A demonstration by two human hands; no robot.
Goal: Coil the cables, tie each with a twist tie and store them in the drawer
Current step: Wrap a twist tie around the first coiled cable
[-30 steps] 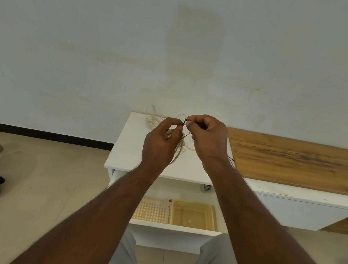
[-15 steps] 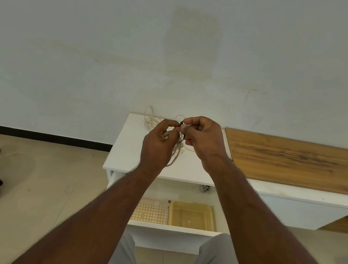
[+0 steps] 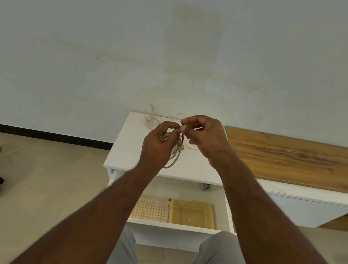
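From the head view, the only one we have, both hands are raised over the white counter [image 3: 124, 148]. Our left hand [image 3: 156, 145] has its fingers curled round a coiled cream cable [image 3: 174, 156], loops of which hang out below the palm. Our right hand [image 3: 206, 139] pinches a thin dark twist tie [image 3: 182, 140] between thumb and forefinger, just where the two hands meet; the tie arcs down against the coil. We judge this to be the tying step, with the tie not yet closed.

A second cream cable [image 3: 152, 118] lies loose at the back of the counter by the wall, uncoiled. Below, the drawer [image 3: 172, 225] stands open, with a perforated tray [image 3: 150, 209] and a yellow tray [image 3: 192, 213] side by side inside.

The cable looks light and limp — it will likely spring out of its loops if our left hand relaxes, so the hold belongs across the bundled strands where the tie goes. The tie seems a fine, bendable wire that should keep a twist, but it is small and easy to drop; we should take it near both ends.

Much is hard to read here: the tie's far end is hidden behind our fingers, we cannot tell whether it already passes round the coil, and our palm covers the coil's upper part. A wooden board [image 3: 295, 157] lies to the right, cut off at the frame's edge.
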